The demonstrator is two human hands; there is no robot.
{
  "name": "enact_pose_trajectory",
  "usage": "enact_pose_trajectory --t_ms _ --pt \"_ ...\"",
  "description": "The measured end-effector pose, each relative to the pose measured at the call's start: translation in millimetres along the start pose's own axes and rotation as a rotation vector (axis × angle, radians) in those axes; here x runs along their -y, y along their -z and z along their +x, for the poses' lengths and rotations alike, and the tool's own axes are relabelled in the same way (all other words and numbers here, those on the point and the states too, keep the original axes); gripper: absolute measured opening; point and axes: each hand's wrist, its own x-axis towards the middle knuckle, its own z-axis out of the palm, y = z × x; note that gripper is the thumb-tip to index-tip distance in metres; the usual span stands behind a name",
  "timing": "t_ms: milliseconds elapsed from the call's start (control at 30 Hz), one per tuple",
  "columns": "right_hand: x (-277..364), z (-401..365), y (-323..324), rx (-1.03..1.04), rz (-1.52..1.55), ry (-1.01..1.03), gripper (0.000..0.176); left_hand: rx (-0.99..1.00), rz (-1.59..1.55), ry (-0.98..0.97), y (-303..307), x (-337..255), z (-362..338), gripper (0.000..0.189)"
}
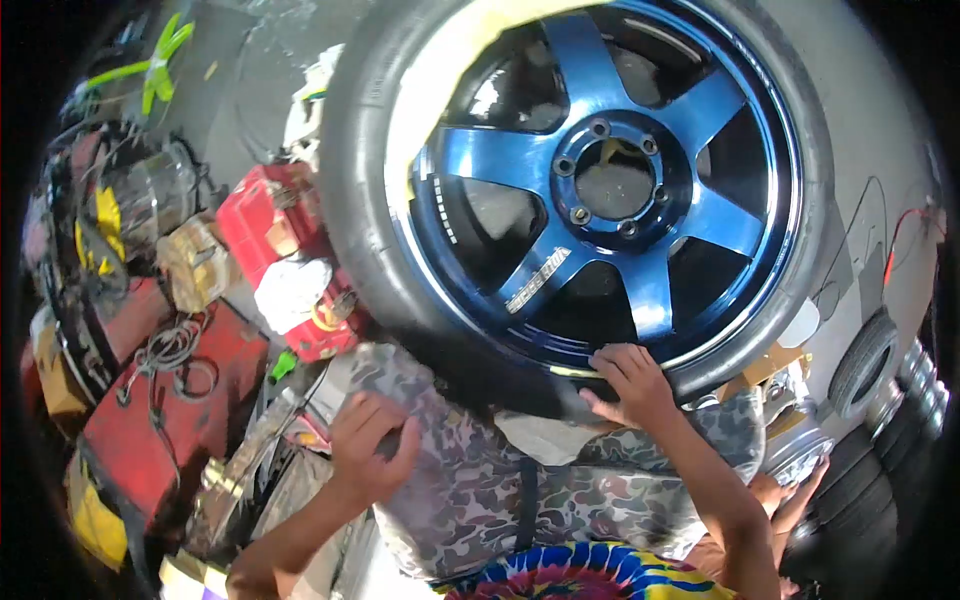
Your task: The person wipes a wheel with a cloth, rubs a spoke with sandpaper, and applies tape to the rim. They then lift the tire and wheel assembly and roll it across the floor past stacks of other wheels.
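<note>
A tire (365, 225) with a blue six-spoke wheel rim (500, 160) fills the upper middle of the head view. Pale yellow masking material (432, 85) runs along the rim's upper left edge. A short strip of the same colour (573, 372) lies on the lower lip. My right hand (635, 388) rests its bent fingers on that lower lip, thumb apart, beside the strip. Lower left, my left hand (375, 445) hovers over my camouflage-clad leg, away from the wheel. Its fingers are curled toward the thumb; whatever lies between them is too dark to name.
To the left stand a red toolbox (265, 215), a larger red case (180, 410) with a cable on it, and a cardboard-coloured block (197, 262). Another tire (863, 362) leans at right. A co-worker's hand (800, 490) touches a shiny round object (800, 450) at lower right.
</note>
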Motion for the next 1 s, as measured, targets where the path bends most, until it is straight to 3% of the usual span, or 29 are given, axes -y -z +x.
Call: enact_pose_trajectory --t_ms 200,267,333,400,500,533,600,667,700,733,800,867,933,967,1000 --pt "1.4 -1.8 -8.9 -0.031 -0.018 -0.045 0.042 0.041 -0.042 0.083 -10.0 -33.0 -24.2 0.012" --pt "3.2 -0.8 -7.6 -0.006 -0.014 -0.086 0.038 0.06 -0.087 0.329 -17.8 -46.4 -24.1 0.024" --pt "8.2 3.2 -6.2 0.004 -0.03 -0.114 0.037 -0.208 -0.267 0.557 -63.7 -12.9 -37.8 0.04" --pt "12.6 9.1 -11.9 0.009 -0.047 -0.141 0.037 -0.424 -0.588 0.969 -94.9 16.0 -18.3 0.053" --pt "26.2 25.4 -40.4 -0.18 -0.099 -0.25 0.038 -0.544 -0.661 1.143 -142.9 48.1 -0.3 0.067" --pt "33.4 33.1 -59.4 -0.258 -0.067 -0.338 0.044 -0.568 -0.844 1.299 -178.7 66.7 -2.3 0.079" --pt "64.2 65.5 -71.7 -0.336 0.336 -0.749 0.078 -0.608 -1.104 1.44 -170.2 34.3 15.1 0.093" --pt "73.6 104.6 -74.5 -0.332 0.545 -1.048 0.098 -0.589 -1.037 1.303 -211.9 74.2 9.5 0.101" --pt "40.3 109.1 -111.4 -0.389 0.65 -1.001 0.099 -0.577 -0.998 1.256 -219.3 81.9 10.6 0.107" --pt "73.0 138.7 -71.1 -0.326 0.717 -1.069 0.097 -0.579 -1.016 1.264 -219.5 78.3 16.2 0.107" --pt "80.9 159.0 -66.9 -0.364 0.768 -1.159 0.092 -0.649 -1.048 1.41 -201.9 64.0 27.1 0.111" --pt "78.4 157.5 -67.7 -0.355 0.79 -1.178 0.091 -0.654 -1.129 1.465 -191.9 60.0 27.7 0.116" --pt "76.3 160.9 -63.2 -0.382 0.869 -1.155 0.097 -0.739 -1.389 1.368 -189.4 63.0 26.4 0.115" --pt "67.5 151.5 -65.5 -0.396 0.873 -1.098 0.1 -0.673 -1.302 1.402 -158.4 44.4 25.9 0.105" --pt "56.6 151.8 -66.7 -0.399 0.884 -1.044 0.103 -0.659 -1.35 1.415 -164.7 51.1 12.9 0.095"
